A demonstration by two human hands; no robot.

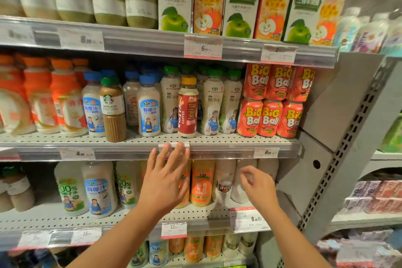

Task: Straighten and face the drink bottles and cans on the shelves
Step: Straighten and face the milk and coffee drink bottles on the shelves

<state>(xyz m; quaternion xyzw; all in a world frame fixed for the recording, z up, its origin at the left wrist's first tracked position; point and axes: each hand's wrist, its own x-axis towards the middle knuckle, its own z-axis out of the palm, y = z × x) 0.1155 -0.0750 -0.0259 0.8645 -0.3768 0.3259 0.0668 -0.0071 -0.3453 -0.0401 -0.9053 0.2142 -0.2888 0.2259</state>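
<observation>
Here, Costa coffee bottle (187, 106) just above left hand (164, 180) fingers (179, 150).

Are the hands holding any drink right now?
No, nothing is held. The left hand is spread open by the shelf edge. The right hand hangs loosely curled before the bottles, gripping none.

— What is sitting on the middle shelf (217, 138)?

— A Starbucks bottle (113, 109) and a Costa Coffee bottle (187, 106) are standing at its front edge, ahead of the rows of coconut drink bottles (149, 106). Big Ball cans (269, 102) are standing two high at its right end.

— And the top shelf (152, 35)?

— Apple juice cartons (241, 6) are lining it.

— Below?

— The lower shelf (195, 213) is carrying an orange bottle (201, 183) among pale ones.
</observation>
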